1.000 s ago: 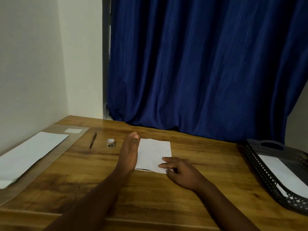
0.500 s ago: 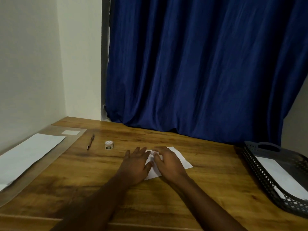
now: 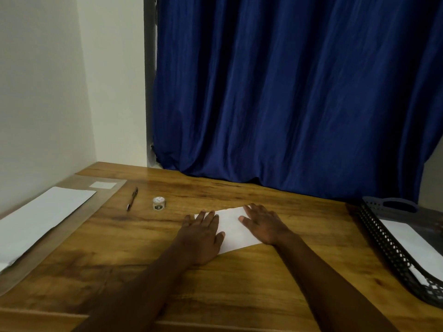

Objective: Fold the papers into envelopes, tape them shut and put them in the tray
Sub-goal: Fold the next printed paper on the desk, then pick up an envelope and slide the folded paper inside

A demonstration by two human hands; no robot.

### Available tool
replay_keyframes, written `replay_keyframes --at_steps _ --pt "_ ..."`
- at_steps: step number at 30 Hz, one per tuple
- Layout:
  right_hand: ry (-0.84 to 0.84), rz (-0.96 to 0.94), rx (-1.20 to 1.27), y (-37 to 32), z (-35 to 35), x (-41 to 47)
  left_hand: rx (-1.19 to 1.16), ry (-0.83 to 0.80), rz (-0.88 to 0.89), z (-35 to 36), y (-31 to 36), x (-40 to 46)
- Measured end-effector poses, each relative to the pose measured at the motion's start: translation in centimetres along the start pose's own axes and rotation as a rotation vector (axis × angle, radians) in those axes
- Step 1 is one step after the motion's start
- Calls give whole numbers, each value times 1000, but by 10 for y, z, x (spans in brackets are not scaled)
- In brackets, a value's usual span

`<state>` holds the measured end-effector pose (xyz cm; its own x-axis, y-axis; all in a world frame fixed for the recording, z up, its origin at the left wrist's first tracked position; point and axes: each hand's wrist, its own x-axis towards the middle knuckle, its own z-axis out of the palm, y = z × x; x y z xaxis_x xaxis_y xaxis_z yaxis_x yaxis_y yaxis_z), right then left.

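Flat between both hands (image 3: 201,233), folded paper (image 3: 233,230), palms pressing its ends

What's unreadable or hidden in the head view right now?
- Folded paper: both side edges lie under the left hand and right hand.
- Tray: cut off by the right edge.
- Tape roll: label too small to read.
- Paper stack: cut off by the left edge.

Left hand (image 3: 201,233) and right hand (image 3: 263,224) lie flat.
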<state>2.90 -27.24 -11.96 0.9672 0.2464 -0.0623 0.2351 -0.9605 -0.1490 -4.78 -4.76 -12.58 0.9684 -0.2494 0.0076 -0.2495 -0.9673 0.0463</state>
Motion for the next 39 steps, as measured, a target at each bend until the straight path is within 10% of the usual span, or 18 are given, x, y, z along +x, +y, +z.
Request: replay_keyframes --at_steps 17,28,39 --pt "176 136 58 1 2 -13 -266 221 186 -13 -2 -24" --pt "241 110 1107 28 -40 -52 -713 497 65 -23 -5 -31" --pt "231 7 1094 24 -31 -47 -906 620 -153 -19 -17 -22"
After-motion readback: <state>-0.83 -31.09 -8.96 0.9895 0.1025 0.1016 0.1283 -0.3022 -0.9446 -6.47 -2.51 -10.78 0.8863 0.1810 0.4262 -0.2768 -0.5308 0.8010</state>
